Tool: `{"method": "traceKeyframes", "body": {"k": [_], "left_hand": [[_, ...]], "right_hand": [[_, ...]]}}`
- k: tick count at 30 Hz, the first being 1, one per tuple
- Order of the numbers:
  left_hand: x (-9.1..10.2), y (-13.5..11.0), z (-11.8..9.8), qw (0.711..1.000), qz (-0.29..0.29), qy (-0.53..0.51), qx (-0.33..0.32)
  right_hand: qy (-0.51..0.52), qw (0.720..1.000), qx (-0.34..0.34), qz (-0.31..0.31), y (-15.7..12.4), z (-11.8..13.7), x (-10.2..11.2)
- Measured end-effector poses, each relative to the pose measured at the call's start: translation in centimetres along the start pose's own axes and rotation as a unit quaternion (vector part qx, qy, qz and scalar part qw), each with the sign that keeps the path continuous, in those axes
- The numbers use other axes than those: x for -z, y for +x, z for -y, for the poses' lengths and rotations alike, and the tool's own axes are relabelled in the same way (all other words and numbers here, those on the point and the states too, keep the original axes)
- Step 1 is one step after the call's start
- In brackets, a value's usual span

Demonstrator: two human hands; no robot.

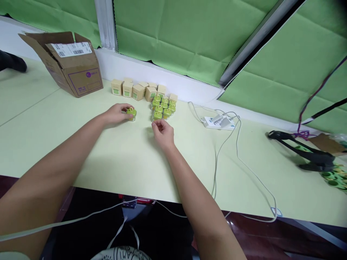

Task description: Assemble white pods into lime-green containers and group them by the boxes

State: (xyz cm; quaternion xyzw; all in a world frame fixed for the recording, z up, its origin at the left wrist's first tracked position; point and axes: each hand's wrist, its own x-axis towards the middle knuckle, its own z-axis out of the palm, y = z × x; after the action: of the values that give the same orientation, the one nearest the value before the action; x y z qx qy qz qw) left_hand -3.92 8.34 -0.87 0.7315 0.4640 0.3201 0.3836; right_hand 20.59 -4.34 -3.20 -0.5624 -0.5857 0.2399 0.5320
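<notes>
My left hand rests on the pale table with its fingers closed on a small green item. My right hand lies just below a cluster of several similar green items, fingers curled with nothing visible in them. Behind the cluster stands a row of several small tan boxes with green labels.
An open cardboard box sits at the back left. A white power strip with cables trailing off the table's front edge lies to the right. Black-handled tool and green bits at the far right. Green cloth covers the wall.
</notes>
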Motion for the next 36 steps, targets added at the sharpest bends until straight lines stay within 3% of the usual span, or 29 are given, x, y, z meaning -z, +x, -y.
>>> {"method": "traceKeyframes", "body": {"k": [3, 5, 10, 14, 17, 19, 21, 23, 26, 36], "left_hand": [[2.1, 1.9, 1.2, 0.997, -0.051, 0.035, 0.047], [2.5, 2.5, 1.9, 0.993, -0.097, 0.034, 0.065], [0.7, 2.3, 3.0, 0.969, -0.237, 0.075, 0.008], [0.0, 3.1, 3.9, 0.96, -0.263, 0.088, -0.026], [0.2, 3.6, 4.3, 0.963, -0.264, 0.063, 0.005], [0.2, 3.4, 4.3, 0.954, -0.291, 0.071, 0.012], [0.0, 2.7, 4.0, 0.939, -0.325, 0.11, -0.022], [-0.5, 1.9, 3.6, 0.93, -0.314, 0.176, -0.079], [-1.2, 1.2, 3.2, 0.925, -0.251, 0.253, -0.13], [-1.3, 3.0, 5.0, 0.943, -0.228, 0.213, -0.114]], "right_hand": [[0.003, 1.0, -0.007, 0.0, 0.0, 0.0, 0.0], [0.003, 1.0, -0.01, -0.001, 0.1, 0.0, 0.1], [0.006, 1.0, -0.009, 0.004, 0.2, -0.1, -0.1], [0.005, 1.0, -0.006, 0.008, 0.2, -0.2, -0.1], [0.004, 1.0, -0.007, 0.009, 0.2, -0.2, -0.1], [0.004, 1.0, -0.007, 0.009, 0.2, -0.3, -0.1], [0.002, 1.0, -0.009, 0.009, 0.2, -0.3, -0.1], [0.0, 1.0, -0.007, 0.01, 0.1, -0.3, -0.2], [-0.003, 1.0, -0.002, 0.015, 0.1, -0.3, -0.3], [-0.011, 1.0, -0.011, 0.025, 0.0, -0.1, -0.3]]}}
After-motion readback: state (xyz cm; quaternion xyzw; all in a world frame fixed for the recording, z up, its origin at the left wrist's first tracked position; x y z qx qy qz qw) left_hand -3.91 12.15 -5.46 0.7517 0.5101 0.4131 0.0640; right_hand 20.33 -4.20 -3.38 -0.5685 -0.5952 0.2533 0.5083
